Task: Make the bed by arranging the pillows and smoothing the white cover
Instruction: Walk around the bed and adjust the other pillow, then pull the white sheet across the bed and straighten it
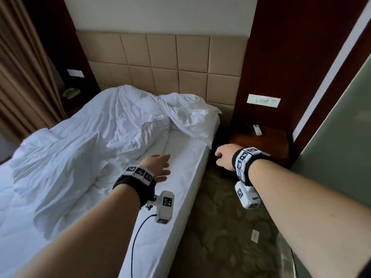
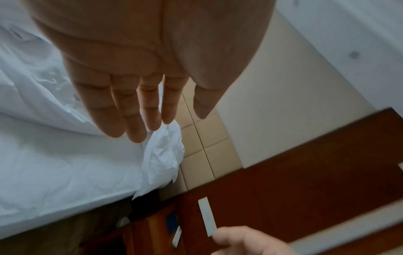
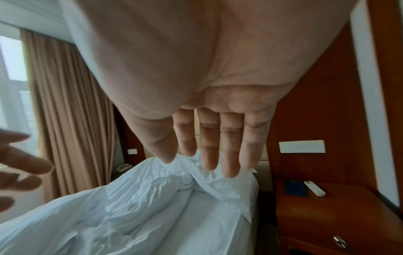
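Hotel bedroom.
Padded tan headboard [image 1: 160,63], dark wood wall panels [image 1: 291,57] with switch plate [image 1: 263,100], bedside table [image 1: 261,141] carrying a remote [image 1: 257,129], telephone [image 1: 70,92], brown curtains [image 1: 22,77].

A padded tan headboard of square panels [image 1: 162,57] fills the upper centre of the head view. Brown pleated curtains [image 1: 22,73] hang at the left edge, above a pale telephone [image 1: 70,92]. At right, a white wall switch plate [image 1: 263,100] sits on dark red-brown wood panelling [image 1: 281,47], above a wooden nightstand [image 3: 327,215] holding 1 white remote control [image 1: 257,129]. Patterned olive carpet [image 1: 220,227] covers the lower right.
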### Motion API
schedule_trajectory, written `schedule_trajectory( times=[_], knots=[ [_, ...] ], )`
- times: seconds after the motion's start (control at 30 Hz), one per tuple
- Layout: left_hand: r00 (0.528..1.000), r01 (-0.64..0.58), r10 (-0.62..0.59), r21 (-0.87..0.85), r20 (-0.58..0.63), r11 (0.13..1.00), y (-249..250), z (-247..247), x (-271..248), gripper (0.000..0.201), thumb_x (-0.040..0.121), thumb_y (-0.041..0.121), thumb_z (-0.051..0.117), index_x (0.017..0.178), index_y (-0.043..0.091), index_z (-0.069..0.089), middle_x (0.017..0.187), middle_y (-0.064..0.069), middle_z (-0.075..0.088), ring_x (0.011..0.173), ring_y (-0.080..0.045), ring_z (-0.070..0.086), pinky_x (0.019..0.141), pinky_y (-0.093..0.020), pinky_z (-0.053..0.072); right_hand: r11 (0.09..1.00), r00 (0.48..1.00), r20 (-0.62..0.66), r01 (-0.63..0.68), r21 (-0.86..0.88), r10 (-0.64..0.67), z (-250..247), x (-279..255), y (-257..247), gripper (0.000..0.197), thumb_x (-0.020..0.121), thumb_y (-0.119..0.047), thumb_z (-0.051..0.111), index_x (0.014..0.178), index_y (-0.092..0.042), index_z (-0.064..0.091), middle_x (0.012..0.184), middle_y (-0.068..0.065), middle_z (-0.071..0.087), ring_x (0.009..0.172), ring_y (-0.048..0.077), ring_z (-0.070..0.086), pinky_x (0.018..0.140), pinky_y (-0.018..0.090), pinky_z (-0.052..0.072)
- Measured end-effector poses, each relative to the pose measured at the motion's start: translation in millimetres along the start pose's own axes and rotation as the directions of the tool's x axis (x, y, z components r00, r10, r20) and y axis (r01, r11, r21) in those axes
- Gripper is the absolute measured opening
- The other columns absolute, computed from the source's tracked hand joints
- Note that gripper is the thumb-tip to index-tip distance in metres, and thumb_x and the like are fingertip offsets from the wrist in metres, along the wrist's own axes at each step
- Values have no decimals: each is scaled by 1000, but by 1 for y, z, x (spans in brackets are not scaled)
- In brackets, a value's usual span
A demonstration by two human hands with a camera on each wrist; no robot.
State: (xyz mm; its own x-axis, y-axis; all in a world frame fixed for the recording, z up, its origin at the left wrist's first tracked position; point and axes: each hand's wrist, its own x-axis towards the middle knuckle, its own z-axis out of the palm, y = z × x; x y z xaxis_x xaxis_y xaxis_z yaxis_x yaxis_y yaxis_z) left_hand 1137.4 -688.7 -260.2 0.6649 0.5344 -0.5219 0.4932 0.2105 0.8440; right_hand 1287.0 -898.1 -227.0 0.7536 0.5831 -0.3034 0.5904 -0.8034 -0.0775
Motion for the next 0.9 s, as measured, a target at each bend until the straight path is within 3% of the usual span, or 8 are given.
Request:
schedule_trajectory(
  times=[0.1,0.2,0.4,0.6,0.77,0.9],
  knots=[
    [996,25,-29,-46,-87,999,27,-8,66,30,97,37,66,110,10,66,99,-5,67,82,-26,69,72,-36,57,997,997,26,73,-12,-72,-6,74,0,41,94,-32,52,134,-24,58,136,0,59,120,24,57,99,33,49],
    [994,61,-66,-59,-92,996,42,4,146,31,96,38,67,109,10,66,98,-4,67,83,-26,70,71,-37,57,994,990,93,106,-23,-103,-5,152,5,43,93,-33,54,136,-28,55,137,-1,57,121,22,56,96,30,48],
    [988,152,-151,-69,23,986,105,40,303,36,93,42,70,111,11,65,101,-5,64,81,-26,68,64,-35,53,998,987,163,19,-53,-10,-37,309,41,38,91,-35,57,128,-25,61,128,1,63,111,23,61,90,30,52],
    [987,158,-160,-71,-22,985,186,50,428,39,94,38,70,118,7,65,100,-6,66,87,-28,68,73,-38,55,998,981,192,1,-60,11,-87,451,70,41,93,-34,55,133,-24,56,125,0,64,110,23,62,91,32,52],
    [967,238,-245,-95,-71,967,186,71,545,44,94,42,69,123,8,65,105,-6,67,86,-26,70,70,-37,56,992,971,240,41,-118,-11,-76,588,92,41,96,-33,51,136,-22,52,133,3,58,119,27,58,98,33,48],
    [908,384,-402,-146,-123,912,162,96,642,47,92,41,72,123,6,65,113,-6,67,92,-26,68,80,-40,58,976,951,300,130,-176,-72,-34,720,107,41,90,-28,54,130,-20,54,131,8,58,116,32,59,97,42,50]
  ],
)
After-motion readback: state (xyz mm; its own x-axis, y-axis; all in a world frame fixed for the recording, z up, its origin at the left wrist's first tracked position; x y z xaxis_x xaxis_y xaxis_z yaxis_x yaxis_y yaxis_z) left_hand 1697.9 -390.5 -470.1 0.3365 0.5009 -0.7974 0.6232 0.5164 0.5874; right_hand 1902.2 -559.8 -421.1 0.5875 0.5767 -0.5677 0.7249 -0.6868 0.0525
